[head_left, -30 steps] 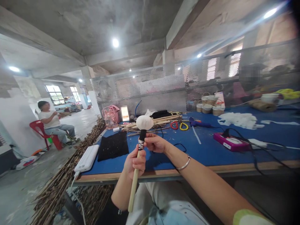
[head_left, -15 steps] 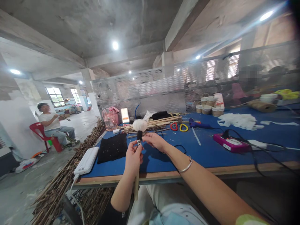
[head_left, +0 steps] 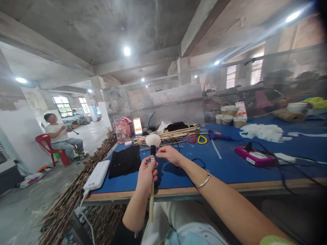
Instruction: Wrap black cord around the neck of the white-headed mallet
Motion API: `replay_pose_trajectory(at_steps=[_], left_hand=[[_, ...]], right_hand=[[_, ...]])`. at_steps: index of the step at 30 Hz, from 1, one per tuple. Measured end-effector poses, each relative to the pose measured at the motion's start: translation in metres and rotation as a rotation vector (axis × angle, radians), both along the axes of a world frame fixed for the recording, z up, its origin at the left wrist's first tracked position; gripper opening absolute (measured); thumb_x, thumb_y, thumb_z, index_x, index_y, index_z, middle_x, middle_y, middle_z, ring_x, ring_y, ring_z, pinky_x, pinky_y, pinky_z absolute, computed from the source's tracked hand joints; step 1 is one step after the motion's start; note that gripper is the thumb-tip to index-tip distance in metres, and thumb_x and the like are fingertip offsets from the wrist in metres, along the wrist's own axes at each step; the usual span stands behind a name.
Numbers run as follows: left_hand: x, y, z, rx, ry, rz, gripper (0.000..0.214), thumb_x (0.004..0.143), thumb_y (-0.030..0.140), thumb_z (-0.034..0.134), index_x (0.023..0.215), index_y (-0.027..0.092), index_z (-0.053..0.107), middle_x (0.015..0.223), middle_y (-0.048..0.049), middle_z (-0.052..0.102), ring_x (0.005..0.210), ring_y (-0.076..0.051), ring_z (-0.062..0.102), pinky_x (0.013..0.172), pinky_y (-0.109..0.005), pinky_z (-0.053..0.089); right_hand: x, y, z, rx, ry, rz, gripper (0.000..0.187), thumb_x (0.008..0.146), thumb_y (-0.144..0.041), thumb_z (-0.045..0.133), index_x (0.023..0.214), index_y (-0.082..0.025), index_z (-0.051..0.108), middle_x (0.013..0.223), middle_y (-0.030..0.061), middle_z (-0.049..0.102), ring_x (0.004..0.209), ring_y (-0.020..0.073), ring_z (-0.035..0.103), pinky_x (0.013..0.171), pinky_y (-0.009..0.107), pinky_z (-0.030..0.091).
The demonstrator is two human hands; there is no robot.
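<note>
"Item one: left hand?"
"Left hand [head_left: 148, 170]: fingers and thumb closed round one pale wooden stick [head_left: 151, 209], head end uppermost."
"Parts of the stick?"
"Above the left hand, in rising order: one black-and-white winding [head_left: 152, 157], one black band [head_left: 153, 150], one rounded white head [head_left: 153, 140]. Below the hand: bare shaft, in front of the bench [head_left: 219, 173] edge."
"Item two: right hand?"
"Right hand [head_left: 170, 154]: thumb and fingertips pressed together just beside the black band; too small to tell whether thread lies between them. On its wrist, one silver bangle [head_left: 203, 180]."
"Left of the left hand?"
"One black cloth [head_left: 125, 161], specked, lying flat; farther left, one white power bank [head_left: 97, 175], cable attached."
"Beyond both hands?"
"Loose wooden rods [head_left: 176, 132], heaped; right of these, one red loop handle [head_left: 191, 138], one yellow loop handle [head_left: 202, 140]."
"Right of the right hand?"
"One blue glue gun [head_left: 219, 136], farther back; one purple power strip [head_left: 255, 157], well apart; behind it, white strips [head_left: 265, 132], piled."
</note>
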State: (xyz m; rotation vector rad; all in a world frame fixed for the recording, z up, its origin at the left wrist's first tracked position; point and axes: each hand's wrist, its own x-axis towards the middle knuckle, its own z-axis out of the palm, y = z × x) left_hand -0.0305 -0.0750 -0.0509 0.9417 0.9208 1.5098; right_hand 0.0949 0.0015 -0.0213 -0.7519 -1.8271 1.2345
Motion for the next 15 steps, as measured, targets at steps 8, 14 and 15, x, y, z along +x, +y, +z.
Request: replay_pose_trajectory(at_steps=[8,14,15], left_hand=[[0.001,-0.0025,0.0007,-0.001,0.021,0.016,0.048,0.064,0.044,0.067,0.098,0.022,0.041,0.068,0.006,0.05,0.034,0.0,0.027,0.031,-0.013,0.017],[0.0005,-0.0014,-0.0001,0.003,0.036,0.041,0.046,0.066,0.043,0.065,0.099,0.022,0.042,0.069,0.0054,0.051,0.035,0.0,0.029,0.032,-0.013,0.017],[0.0004,-0.0014,0.0,0.002,0.04,0.046,0.044,0.067,0.043,0.064,0.099,0.022,0.042,0.069,0.0052,0.051,0.035,0.0,0.029,0.032,-0.013,0.017]], right_hand=[[-0.0001,-0.0033,-0.0012,-0.064,0.06,0.078,0.031,0.062,-0.042,0.067,0.063,-0.013,0.056,0.038,-0.0097,0.034,0.035,0.0032,0.021,0.039,0.022,0.011],[-0.0023,-0.005,-0.0014,-0.047,0.016,0.127,0.037,0.066,-0.045,0.064,0.078,-0.011,0.062,0.04,-0.0085,0.038,0.036,0.0033,0.022,0.039,0.021,0.012],[-0.0024,-0.0049,-0.0014,-0.042,0.007,0.127,0.037,0.066,-0.045,0.064,0.079,-0.01,0.063,0.041,-0.0082,0.039,0.037,0.0035,0.023,0.04,0.021,0.013]])
